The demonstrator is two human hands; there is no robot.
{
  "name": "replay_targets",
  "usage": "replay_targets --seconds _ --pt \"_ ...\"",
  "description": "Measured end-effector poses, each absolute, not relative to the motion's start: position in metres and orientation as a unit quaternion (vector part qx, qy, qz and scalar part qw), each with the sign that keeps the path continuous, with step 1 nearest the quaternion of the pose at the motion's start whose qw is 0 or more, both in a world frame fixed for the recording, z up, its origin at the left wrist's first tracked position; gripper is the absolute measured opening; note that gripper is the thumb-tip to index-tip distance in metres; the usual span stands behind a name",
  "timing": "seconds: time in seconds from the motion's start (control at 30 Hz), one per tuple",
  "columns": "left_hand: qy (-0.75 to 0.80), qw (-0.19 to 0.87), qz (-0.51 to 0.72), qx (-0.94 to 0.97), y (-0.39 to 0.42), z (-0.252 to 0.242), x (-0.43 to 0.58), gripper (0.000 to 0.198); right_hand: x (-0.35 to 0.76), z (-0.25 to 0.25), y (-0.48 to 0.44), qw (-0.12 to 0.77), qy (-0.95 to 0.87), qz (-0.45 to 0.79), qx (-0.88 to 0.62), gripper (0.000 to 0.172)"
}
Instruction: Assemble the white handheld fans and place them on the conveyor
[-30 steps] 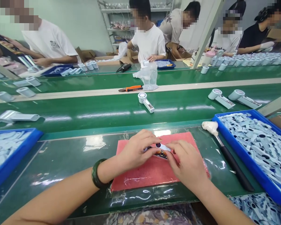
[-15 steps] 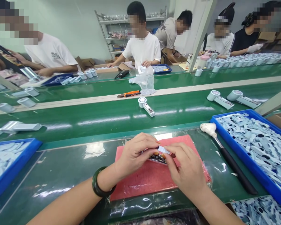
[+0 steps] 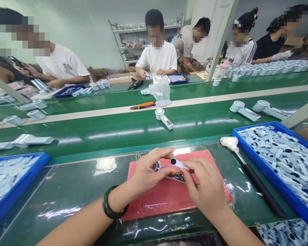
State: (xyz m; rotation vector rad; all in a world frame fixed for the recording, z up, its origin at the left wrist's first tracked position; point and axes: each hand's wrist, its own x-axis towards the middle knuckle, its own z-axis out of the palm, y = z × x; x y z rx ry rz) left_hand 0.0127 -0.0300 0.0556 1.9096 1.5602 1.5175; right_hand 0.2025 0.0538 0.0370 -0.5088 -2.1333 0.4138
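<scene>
Over the red pad (image 3: pixel 156 201), my left hand (image 3: pixel 146 169) curls around a handheld fan, its thumb across the body. Part of the fan's round grille (image 3: pixel 157 166) shows inside that grip, and the exposed circuit board (image 3: pixel 179 176) lies in the fan's handle. Between thumb and fingertips my right hand (image 3: pixel 205 179) pinches a small pale-blue cover piece (image 3: pixel 179 163) with a dark round spot at one end. It is tilted just above the board; whether it touches the fan I cannot tell. A dark green bangle (image 3: pixel 110 203) circles my left wrist.
A mallet (image 3: pixel 259 184) with a black handle lies on the right, beside a blue tray (image 3: pixel 236 131) of pale-blue pieces. Another blue tray (image 3: pixel 45 159) stands left. Ahead, the green belt (image 3: pixel 118 131) carries a fan (image 3: pixel 164 119); pliers (image 3: pixel 143 105) lie beyond. Several co-workers sit opposite.
The cover piece has lifted and turned, so its dark round spot now shows. My left fingers have opened away from it, uncovering the fan's grille. The view has shifted slightly.
</scene>
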Motion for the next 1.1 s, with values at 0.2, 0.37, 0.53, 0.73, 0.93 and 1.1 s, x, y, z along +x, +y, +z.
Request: replay_targets --seconds 0.2,0.37,0.53,0.73,0.93,1.1 --pt "0.6 0.091 0.368 0.705 -0.045 0.055 -0.022 0.053 0.21 0.023 0.061 0.379 -0.882 0.161 -0.228 0.017" --pt "0.604 0.105 0.272 0.742 -0.054 0.045 -0.036 0.063 0.199 0.016 0.057 0.322 -0.91 0.152 -0.214 0.025" --pt "0.59 0.107 0.275 0.752 -0.048 0.04 -0.02 0.041 0.188 0.015 0.053 0.282 -0.932 0.134 -0.185 0.032" --pt "0.593 0.14 0.293 0.737 -0.042 0.036 -0.01 0.01 0.19 0.019 0.051 0.263 -0.933 0.154 -0.188 0.035" --pt "0.596 0.129 0.344 0.714 -0.047 0.03 -0.01 0.024 0.188 0.019 0.05 0.267 -0.932 0.153 -0.193 0.036" --pt "0.58 0.125 0.356 0.722 -0.047 0.029 -0.009 0.013 0.187 0.02 0.047 0.274 -0.934 0.123 -0.195 0.041"
